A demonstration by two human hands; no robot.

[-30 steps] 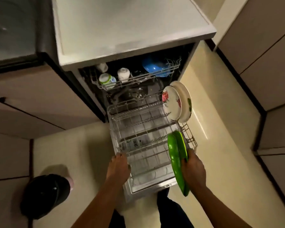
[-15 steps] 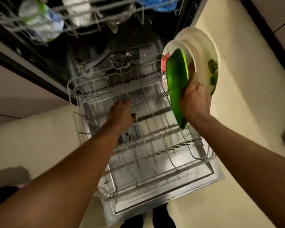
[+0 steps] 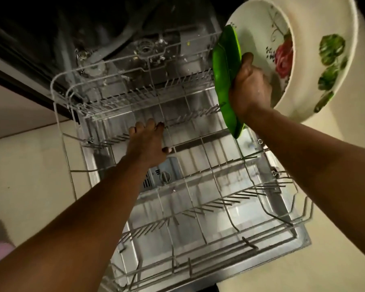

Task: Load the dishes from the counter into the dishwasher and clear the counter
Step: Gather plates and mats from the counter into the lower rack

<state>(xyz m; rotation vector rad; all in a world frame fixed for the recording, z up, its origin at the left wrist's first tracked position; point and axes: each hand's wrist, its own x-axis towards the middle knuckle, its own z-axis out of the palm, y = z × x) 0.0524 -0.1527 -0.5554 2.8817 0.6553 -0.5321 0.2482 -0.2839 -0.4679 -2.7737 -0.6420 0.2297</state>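
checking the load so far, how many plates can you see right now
2, perhaps more. A green plastic plate, on edge, gripped by the right hand over the white wire lower rack; a cream floral plate behind it at the rack's right side. Another may hide behind.

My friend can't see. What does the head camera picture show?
A right hand holds a green plate upright beside a flowered plate in the lower dishwasher rack. The left hand rests on the rack.

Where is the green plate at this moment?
In the head view, the green plate is upper right, held on edge by the right hand over the lower rack's far right side, beside the floral plate.
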